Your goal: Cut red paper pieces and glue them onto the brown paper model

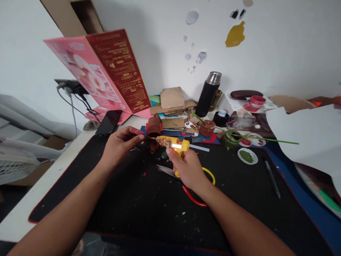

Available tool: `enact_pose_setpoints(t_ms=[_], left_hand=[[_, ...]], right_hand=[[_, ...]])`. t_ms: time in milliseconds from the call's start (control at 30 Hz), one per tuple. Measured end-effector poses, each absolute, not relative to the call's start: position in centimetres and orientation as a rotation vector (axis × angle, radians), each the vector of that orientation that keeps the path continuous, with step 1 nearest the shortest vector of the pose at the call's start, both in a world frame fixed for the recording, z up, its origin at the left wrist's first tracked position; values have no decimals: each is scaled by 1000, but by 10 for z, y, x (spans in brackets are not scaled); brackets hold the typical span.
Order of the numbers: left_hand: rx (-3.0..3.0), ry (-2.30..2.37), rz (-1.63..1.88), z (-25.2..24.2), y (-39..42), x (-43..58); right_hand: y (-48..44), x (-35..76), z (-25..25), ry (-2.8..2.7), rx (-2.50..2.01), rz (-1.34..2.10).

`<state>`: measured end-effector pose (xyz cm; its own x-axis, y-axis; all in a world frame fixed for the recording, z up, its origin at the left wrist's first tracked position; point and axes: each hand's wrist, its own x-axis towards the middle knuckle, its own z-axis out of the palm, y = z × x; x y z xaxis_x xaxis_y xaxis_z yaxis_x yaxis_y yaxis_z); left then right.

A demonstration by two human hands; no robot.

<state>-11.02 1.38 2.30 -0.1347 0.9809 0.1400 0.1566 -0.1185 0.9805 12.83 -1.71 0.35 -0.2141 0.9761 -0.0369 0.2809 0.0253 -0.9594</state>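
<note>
My right hand (190,169) is wrapped around the handle of a yellow hot glue gun (184,145), whose nozzle end is crusted brown and points left. A translucent glue stick (199,147) sticks out of its back. Between the thumb and fingers of my left hand (119,144) is a small, thin brown strip (148,137), its far end at the nozzle. Just behind stands a brown folded piece with red sides (154,125). Below the gun lie scissors (194,200) with red and yellow handles, partly hidden by my right hand.
A black mat (128,209) covers the table. Behind it are cardboard scraps (172,97), a black thermos (208,94), a brown jar (207,128) and a green paint jar (229,138) with a brush across it. A phone (108,122) lies left; a pen (272,179) lies right.
</note>
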Motion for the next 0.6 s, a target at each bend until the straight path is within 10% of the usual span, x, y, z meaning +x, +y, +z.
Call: enact_pose_setpoints(t_ms=[600], left_hand=[[1355,1382,1399,26,15,-113]], right_hand=[[-18,128,4,-1603,-1312,1218]])
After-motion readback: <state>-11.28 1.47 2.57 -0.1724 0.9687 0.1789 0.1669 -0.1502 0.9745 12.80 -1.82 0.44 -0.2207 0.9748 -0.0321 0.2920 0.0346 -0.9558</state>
